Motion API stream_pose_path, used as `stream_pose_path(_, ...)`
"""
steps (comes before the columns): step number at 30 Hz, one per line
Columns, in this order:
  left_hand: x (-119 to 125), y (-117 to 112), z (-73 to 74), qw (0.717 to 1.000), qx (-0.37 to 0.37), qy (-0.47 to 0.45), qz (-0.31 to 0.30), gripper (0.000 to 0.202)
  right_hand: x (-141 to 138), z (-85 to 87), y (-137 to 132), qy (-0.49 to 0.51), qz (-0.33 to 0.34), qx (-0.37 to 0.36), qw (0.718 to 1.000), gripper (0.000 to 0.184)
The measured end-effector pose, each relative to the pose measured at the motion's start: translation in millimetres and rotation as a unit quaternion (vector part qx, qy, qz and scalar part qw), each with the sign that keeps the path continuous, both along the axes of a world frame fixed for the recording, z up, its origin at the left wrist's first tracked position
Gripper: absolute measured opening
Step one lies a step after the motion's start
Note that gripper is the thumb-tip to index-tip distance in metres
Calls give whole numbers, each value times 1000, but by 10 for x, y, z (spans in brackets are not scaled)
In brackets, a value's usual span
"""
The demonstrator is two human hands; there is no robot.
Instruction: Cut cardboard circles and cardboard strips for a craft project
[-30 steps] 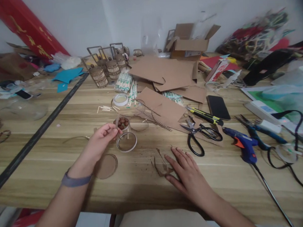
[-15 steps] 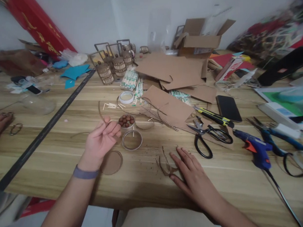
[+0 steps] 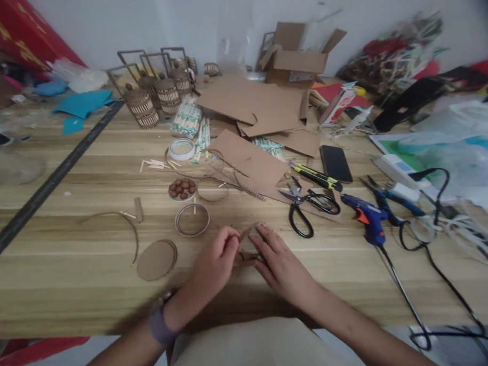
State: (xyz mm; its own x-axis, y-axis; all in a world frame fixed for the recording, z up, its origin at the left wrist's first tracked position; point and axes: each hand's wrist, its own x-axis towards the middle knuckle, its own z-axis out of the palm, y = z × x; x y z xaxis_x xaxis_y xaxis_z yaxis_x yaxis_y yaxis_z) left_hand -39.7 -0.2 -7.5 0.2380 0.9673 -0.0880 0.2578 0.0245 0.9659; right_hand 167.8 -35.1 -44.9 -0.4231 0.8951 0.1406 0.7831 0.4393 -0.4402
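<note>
My left hand [image 3: 215, 261] is closed in a pinch on a thin brown cardboard strip [image 3: 249, 231] that sticks up and to the right from its fingertips. My right hand [image 3: 279, 264] lies flat with fingers stretched out, resting on small cardboard scraps [image 3: 248, 255] on the wooden table [image 3: 71, 274], its fingertips beside the strip. A round cardboard disc [image 3: 156, 259] lies left of my left hand. Behind the hands stand a tape ring [image 3: 192, 219] and a small dish of brown beads [image 3: 182, 189].
Black scissors [image 3: 306, 205], a yellow-black utility knife [image 3: 313, 175], a phone [image 3: 335, 163] and a blue glue gun [image 3: 367, 216] with its cable lie to the right. Cardboard sheets [image 3: 249, 105], an open box [image 3: 298, 61] and small cardboard lanterns [image 3: 155, 98] stand behind. A curved strip [image 3: 127, 224] lies left.
My left hand came down from near the bead dish to the scraps in front of me and now pinches a strip beside my right hand. The view shifted.
</note>
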Motion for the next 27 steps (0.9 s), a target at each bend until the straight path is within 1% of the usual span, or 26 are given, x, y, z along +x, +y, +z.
stream_pose_path(1, 85, -69, -83, 994, 73, 77, -9, 17, 16, 42, -2, 20, -2, -10, 1000, 45)
stream_pose_path(3, 197, -171, -235, 962, 193, 195, -9, 23, 69, 114, -16, 56, -14, -24, 998, 44)
stream_pose_path(4, 230, -204, -296, 942, 235, 242, -7, 25, 103, 141, -28, 71, -23, -28, 997, 43)
stream_pose_path(6, 273, -239, -378, 902, 286, 323, -15, 33, 179, 180, -60, 93, -48, -32, 994, 42)
stream_pose_path(8, 314, -236, -405, 870, 310, 382, -43, 50, 258, 214, -102, 115, -77, -26, 990, 40)
stream_pose_path(9, 340, -223, -403, 859, 314, 401, -60, 60, 299, 236, -128, 126, -92, -19, 988, 38)
stream_pose_path(11, 405, -176, -382, 847, 307, 423, -95, 74, 390, 305, -196, 153, -122, 1, 981, 33)
stream_pose_path(13, 479, -112, -365, 843, 298, 429, -130, 80, 505, 406, -305, 189, -150, 11, 970, 28)
stream_pose_path(14, 515, -79, -363, 840, 299, 427, -149, 81, 575, 461, -384, 212, -160, -1, 964, 27)
stream_pose_path(15, 550, -47, -367, 837, 306, 420, -172, 81, 651, 509, -482, 238, -164, -35, 957, 27)
stream_pose_path(16, 585, -18, -375, 832, 318, 409, -199, 80, 731, 541, -600, 265, -163, -96, 946, 31)
stream_pose_path(17, 620, 6, -386, 826, 333, 395, -226, 79, 810, 549, -736, 294, -154, -175, 927, 39)
stream_pose_path(18, 657, 24, -396, 819, 348, 382, -251, 76, 882, 524, -885, 321, -148, -259, 899, 48)
stream_pose_path(19, 696, 35, -406, 811, 362, 369, -272, 71, 941, 462, -1042, 334, -156, -347, 862, 54)
stream_pose_path(20, 738, 37, -412, 804, 374, 360, -289, 65, 979, 363, -1195, 343, -171, -432, 816, 57)
stream_pose_path(21, 782, 30, -413, 797, 384, 354, -302, 59, 994, 231, -1336, 363, -206, -487, 767, 58)
stream_pose_path(22, 828, 15, -410, 790, 393, 350, -313, 54, 983, 75, -1453, 397, -251, -529, 707, 55)
stream_pose_path(23, 873, -10, -403, 783, 403, 346, -326, 50, 948, -93, -1537, 443, -305, -550, 639, 51)
stream_pose_path(24, 917, -43, -393, 774, 414, 340, -339, 47, 894, -259, -1583, 492, -358, -553, 569, 44)
stream_pose_path(25, 958, -83, -382, 764, 426, 332, -353, 45, 829, -412, -1591, 540, -396, -540, 510, 33)
stream_pose_path(27, 1035, -181, -364, 747, 448, 313, -379, 42, 691, -637, -1515, 576, -396, -522, 489, 23)
